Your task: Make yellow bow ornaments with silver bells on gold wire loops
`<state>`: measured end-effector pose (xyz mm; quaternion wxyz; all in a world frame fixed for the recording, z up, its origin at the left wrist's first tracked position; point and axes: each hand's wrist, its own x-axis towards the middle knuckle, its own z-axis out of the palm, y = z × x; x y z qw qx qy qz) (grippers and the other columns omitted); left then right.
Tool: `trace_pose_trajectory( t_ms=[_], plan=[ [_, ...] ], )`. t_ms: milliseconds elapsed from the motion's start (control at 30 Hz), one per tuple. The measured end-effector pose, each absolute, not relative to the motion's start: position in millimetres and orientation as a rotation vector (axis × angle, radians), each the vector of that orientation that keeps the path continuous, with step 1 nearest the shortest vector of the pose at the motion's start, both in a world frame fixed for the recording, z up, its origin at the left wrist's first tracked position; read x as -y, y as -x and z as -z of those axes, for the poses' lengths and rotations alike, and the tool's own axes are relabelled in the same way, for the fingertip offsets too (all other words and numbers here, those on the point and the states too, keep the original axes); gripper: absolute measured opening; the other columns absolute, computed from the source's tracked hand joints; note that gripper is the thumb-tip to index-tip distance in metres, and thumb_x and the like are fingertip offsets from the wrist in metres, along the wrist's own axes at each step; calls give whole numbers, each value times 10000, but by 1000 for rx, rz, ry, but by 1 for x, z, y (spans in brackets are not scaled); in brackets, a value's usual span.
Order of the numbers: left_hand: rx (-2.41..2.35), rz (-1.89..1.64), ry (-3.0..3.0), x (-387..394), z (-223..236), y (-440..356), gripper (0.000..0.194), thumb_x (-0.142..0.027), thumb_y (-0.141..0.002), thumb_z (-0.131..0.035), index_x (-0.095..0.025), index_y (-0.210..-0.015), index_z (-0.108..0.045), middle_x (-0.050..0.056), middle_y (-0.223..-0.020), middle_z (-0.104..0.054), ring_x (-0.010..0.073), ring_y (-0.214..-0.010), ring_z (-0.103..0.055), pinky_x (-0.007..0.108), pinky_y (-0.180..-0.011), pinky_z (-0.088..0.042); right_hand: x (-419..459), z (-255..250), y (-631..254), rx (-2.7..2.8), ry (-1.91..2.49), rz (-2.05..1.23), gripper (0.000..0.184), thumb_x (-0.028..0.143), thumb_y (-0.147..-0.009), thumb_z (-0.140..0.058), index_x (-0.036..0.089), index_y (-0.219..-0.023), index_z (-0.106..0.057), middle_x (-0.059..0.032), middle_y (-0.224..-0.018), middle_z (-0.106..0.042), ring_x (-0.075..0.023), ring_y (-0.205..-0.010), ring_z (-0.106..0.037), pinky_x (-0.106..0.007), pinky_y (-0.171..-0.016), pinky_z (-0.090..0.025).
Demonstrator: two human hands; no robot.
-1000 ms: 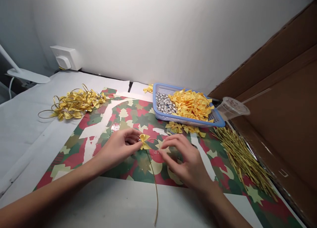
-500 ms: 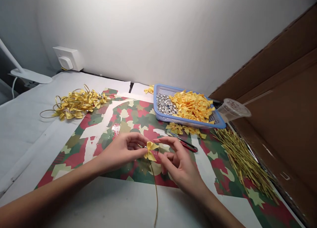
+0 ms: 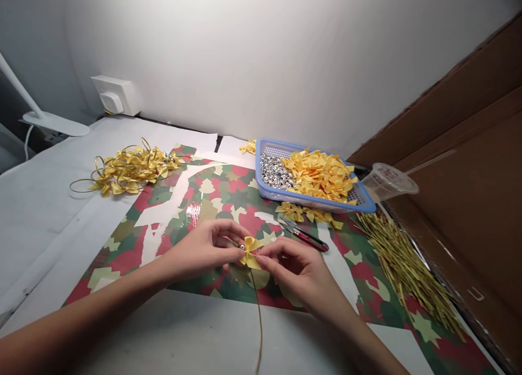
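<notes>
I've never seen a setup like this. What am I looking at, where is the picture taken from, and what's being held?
No machine here: these are a person's two bare hands, filmed by a camera worn on their head, looking forward and down. The left hand and right hand hold a yellow ribbon bow with a gold wire trailing below it. They work over patterned paper, which also carries red-handled scissors. Behind sits a blue basket of loose bows and silver beads. Gold wires lie to the right, and a heap of gold loops to the left.
</notes>
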<state>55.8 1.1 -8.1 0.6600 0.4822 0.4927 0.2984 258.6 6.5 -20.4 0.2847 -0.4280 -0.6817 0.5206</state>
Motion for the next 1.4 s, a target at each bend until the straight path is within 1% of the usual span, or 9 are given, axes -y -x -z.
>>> trace_pose_trajectory(
  t_ms=[200,400,667,800,900,1067,1167,1267,1400],
  plan=[
    [-1084,-647,-1074,-2,5,-56,186,-173,-686,-622,-165,-872,-628,-24,-751,-636,90,-564,-578,221,-531,-466,-5,24,-256,1845,1142,-1315,179,333,-840,-619,179,-782,-689,31,-601,-473,-111,-542,-426,-232,-500,-338],
    [-1059,-633,-1061,-1,8,-54,196,-200,-728,-635,-151,-917,-645,14,-811,-668,129,-680,-631,238,-576,-496,-3,22,-256,1833,1159,-1247,159,293,-848,-589,180,-767,-665,69,-547,-353,-92,-490,-341,-230,-475,-284],
    [-992,-666,-1024,-1,8,-53,211,-291,-772,-692,-159,-933,-659,29,-817,-696,134,-674,-632,238,-566,-485,-2,22,-258,1649,1142,-1603,298,470,-840,-605,173,-823,-618,119,-511,-167,-54,-402,-166,-208,-375,-143],
    [-898,-635,-978,-1,5,-52,265,-327,-791,-693,-160,-992,-652,5,-749,-678,96,-581,-593,212,-529,-450,-2,20,-258,1560,1108,-1741,374,551,-800,-625,178,-803,-598,126,-512,-185,-34,-374,-134,-198,-347,-110],
    [-857,-620,-960,0,5,-53,276,-322,-814,-682,-160,-1036,-649,1,-747,-665,86,-599,-575,197,-535,-438,-2,19,-258,1512,1081,-1813,368,544,-782,-650,181,-779,-590,124,-514,-204,-28,-371,-140,-194,-343,-95],
    [-819,-702,-945,3,5,-56,226,-288,-808,-703,-174,-997,-649,14,-883,-657,83,-675,-583,181,-544,-455,-1,19,-255,1447,1050,-1866,363,537,-770,-668,185,-758,-580,125,-508,-205,-28,-377,-128,-196,-347,-97],
    [-817,-679,-978,4,4,-56,207,-284,-829,-678,-173,-1001,-648,-1,-811,-638,73,-626,-559,165,-512,-455,0,18,-254,1430,1016,-1877,369,542,-768,-669,186,-754,-575,122,-501,-214,-34,-383,-143,-199,-351,-103],
    [-778,-646,-985,4,2,-56,209,-264,-828,-671,-165,-1011,-645,-3,-752,-633,88,-633,-575,164,-498,-468,3,14,-254,1394,1025,-1858,361,532,-766,-678,187,-742,-573,117,-493,-236,-39,-397,-151,-203,-368,-89],
    [-761,-715,-940,6,1,-56,225,-213,-783,-710,-161,-994,-651,13,-795,-659,112,-701,-623,184,-547,-509,7,7,-255,1328,1131,-1782,377,550,-736,-699,190,-733,-587,111,-485,-239,-50,-422,-169,-207,-390,-92]
  ],
)
